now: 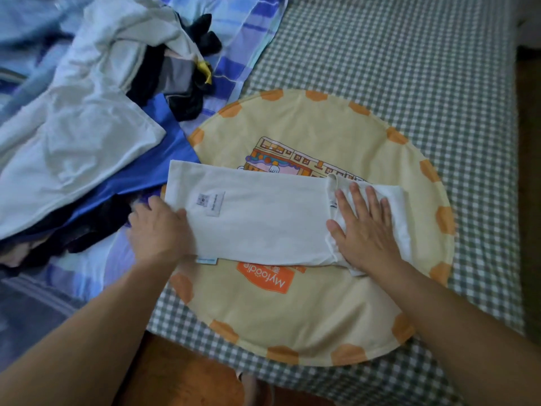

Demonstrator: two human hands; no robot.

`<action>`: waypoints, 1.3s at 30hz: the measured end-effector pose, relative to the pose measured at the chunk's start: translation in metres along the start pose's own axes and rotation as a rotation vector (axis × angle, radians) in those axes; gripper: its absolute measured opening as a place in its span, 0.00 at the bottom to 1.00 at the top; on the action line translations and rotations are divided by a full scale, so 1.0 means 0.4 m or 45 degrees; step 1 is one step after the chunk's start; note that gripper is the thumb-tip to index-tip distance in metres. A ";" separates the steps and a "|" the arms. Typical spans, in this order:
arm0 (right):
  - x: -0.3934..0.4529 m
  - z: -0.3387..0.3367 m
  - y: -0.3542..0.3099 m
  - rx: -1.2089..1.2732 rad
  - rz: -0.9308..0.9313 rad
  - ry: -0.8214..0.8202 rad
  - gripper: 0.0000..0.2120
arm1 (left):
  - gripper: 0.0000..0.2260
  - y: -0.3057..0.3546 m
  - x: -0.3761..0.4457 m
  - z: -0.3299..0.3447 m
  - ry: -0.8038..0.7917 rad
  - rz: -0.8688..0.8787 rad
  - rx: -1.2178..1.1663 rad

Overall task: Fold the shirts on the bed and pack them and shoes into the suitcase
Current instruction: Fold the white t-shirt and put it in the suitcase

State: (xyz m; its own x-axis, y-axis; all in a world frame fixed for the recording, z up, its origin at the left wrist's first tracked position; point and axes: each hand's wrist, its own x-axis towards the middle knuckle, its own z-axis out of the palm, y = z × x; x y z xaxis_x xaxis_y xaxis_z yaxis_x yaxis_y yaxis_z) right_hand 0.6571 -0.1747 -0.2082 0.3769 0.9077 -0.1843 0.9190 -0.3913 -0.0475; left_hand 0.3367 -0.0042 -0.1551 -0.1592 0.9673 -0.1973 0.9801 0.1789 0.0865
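A person leans over a bed, seen from their own head looking down, with both bare forearms reaching in from the near edge. A white shirt (257,218), already narrowed into a long strip, lies left to right across a round yellow mat (292,317) with orange patches on its rim, which gives a flat surface on top of the green checked sheet (409,68). The right hand (363,227) rests flat on the collar end of the strip at the right, fingers straight and spread wide, most likely pinning that end so the cloth does not slide. The left hand (159,230) is at the strip's left end, its fingers tucked out of sight at the cloth's edge; it appears to hold that hem, probably ready to lift it over toward the right for the next fold, though the grip itself cannot be seen. To the far left, well apart from the mat's centre, sits a loose pile of clothes (87,127) waiting to be folded: white garments on top, a blue one beneath, dark pieces among them, all on a blue striped cover (243,30). No suitcase and no shoes are in view, so packing looks some way off.
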 end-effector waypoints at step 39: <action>-0.029 -0.138 0.148 1.397 1.077 -0.215 0.21 | 0.31 0.323 -0.228 0.152 -0.433 1.089 0.417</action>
State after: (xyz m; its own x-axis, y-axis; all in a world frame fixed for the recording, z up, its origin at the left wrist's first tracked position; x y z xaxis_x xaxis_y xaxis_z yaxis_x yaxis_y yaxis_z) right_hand 0.7136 -0.1999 -0.1548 0.6756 0.3407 -0.6538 -0.1657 -0.7940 -0.5849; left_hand 0.4848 -0.0801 -0.1854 0.6132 0.6349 -0.4699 0.7417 -0.6676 0.0658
